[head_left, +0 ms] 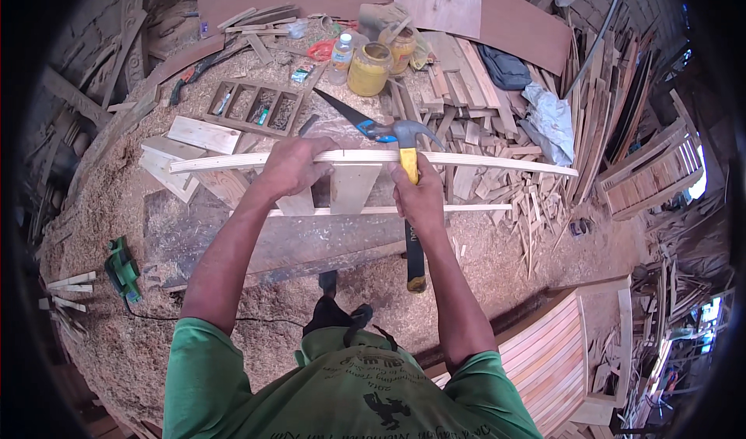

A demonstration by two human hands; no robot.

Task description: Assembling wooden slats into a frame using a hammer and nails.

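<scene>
A long, narrow, pale wooden strip point(497, 162) runs crosswise in front of me, bowed by the lens. Short boards point(353, 189) stand between it and a second strip point(478, 207) nearer to me. My left hand point(294, 167) grips the far strip left of its middle, fingers over its top edge. A thin dark mark, perhaps a nail, shows on the strip just right of those fingers. My right hand point(418, 198) is closed round a claw hammer point(409, 163) with a yellow and black handle. The hammer's metal head rises just beyond the strip.
Beyond the strips lie a handsaw point(347, 113), a compartmented wooden box point(250, 106) and a yellow-stained jar point(368, 72). Offcuts point(466, 132) heap up at the right. A green power tool point(123, 270) with a cord rests on sawdust at the left. A slatted wooden panel point(548, 353) stands near right.
</scene>
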